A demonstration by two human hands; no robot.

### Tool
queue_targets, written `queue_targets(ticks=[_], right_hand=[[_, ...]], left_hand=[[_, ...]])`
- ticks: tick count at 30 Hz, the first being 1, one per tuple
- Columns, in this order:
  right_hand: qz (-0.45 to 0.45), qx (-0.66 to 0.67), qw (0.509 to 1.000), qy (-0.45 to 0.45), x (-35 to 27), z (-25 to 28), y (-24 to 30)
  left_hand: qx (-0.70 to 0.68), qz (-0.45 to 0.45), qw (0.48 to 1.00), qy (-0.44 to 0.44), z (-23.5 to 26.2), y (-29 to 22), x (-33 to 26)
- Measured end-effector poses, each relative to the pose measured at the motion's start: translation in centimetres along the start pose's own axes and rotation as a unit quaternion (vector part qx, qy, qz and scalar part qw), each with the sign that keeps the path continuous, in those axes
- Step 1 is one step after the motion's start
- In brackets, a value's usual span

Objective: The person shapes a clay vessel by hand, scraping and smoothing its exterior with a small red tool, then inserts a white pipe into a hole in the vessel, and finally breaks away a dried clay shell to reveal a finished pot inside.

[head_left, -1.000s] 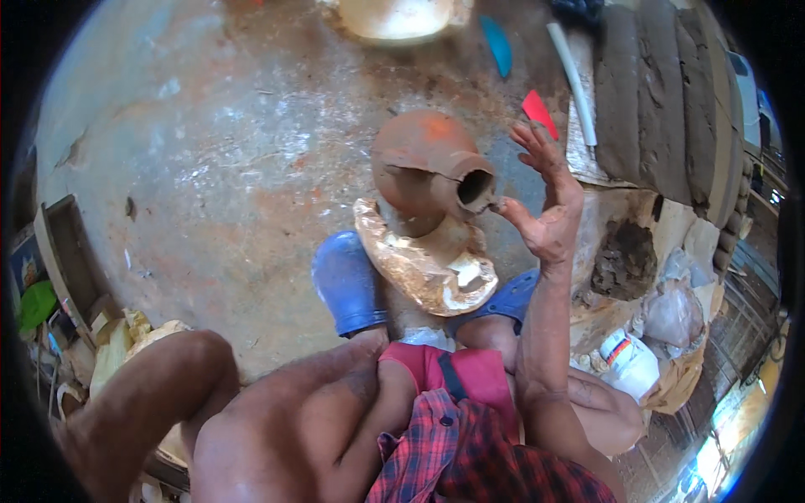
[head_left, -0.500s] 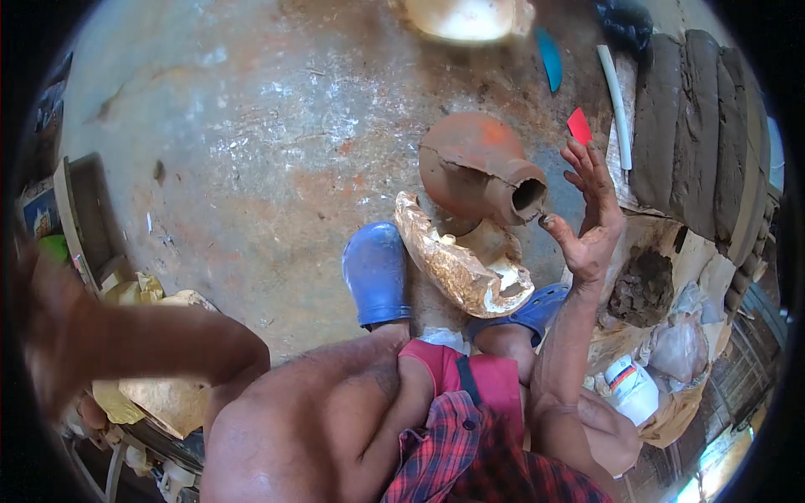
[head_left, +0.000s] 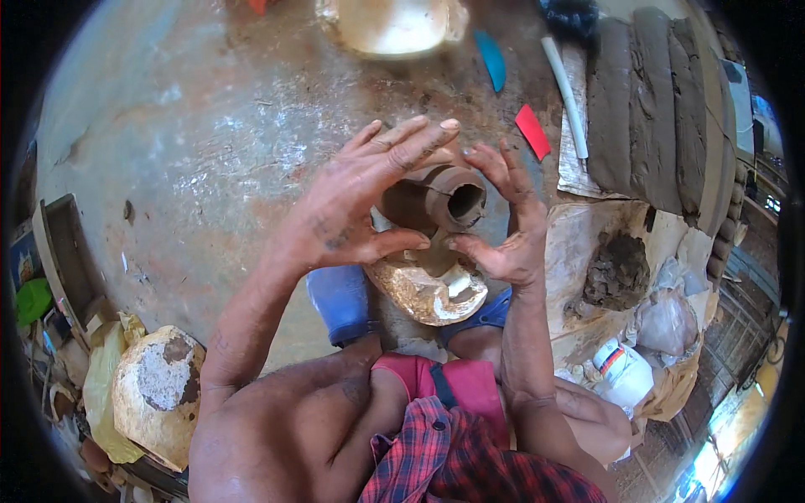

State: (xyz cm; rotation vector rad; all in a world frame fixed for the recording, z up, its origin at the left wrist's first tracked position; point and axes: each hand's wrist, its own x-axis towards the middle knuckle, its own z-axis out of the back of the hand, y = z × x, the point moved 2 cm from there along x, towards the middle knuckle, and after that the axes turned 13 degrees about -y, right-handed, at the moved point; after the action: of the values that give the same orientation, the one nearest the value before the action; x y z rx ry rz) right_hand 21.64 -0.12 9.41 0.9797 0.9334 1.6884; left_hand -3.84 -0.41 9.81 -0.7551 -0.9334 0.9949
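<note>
Between my feet lies a brown clay pot (head_left: 439,204) on its side, the round mouth of its neck pointing right and toward me. My left hand (head_left: 356,201) reaches over its left side, fingers stretched out and thumb apart. On the other side my right hand (head_left: 513,220) curves around the neck, thumb and fingers apart. Both hands hide much of the pot's body, and whether they touch it I cannot make out. Just nearer to me, a rough, whitish-brown hollow mould piece (head_left: 428,295) rests on the floor by my blue clogs (head_left: 340,303).
Beyond the pot are a red scraper (head_left: 532,132), a teal scraper (head_left: 490,60), a white tube (head_left: 565,96) and a pale basin (head_left: 390,25). Grey clay slabs (head_left: 646,109) lie at right, near a dark clay lump (head_left: 616,270) and white bottle (head_left: 625,377). Another mould (head_left: 159,394) sits left.
My left hand has swung in from the far left to the pot. My right hand has come closer around the neck. The view has shifted, moving the surroundings leftward.
</note>
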Motion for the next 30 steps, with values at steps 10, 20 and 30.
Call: queue_targets(ticks=[10,20,30], right_hand=[[0.019,-0.025,1.0,0.002,-0.4,-0.2,-0.5],[0.011,-0.013,1.0,0.007,-0.2,0.8,-0.3],[0.01,0.021,0.999,-0.041,-1.8,-0.4,-1.3]], left_hand=[[-0.021,-0.005,0.999,-0.026,-1.5,0.7,-0.3],[-0.052,0.034,0.998,-0.025,-1.2,1.3,-0.3],[-0.06,0.025,0.995,-0.071,-2.3,2.3,-2.2]])
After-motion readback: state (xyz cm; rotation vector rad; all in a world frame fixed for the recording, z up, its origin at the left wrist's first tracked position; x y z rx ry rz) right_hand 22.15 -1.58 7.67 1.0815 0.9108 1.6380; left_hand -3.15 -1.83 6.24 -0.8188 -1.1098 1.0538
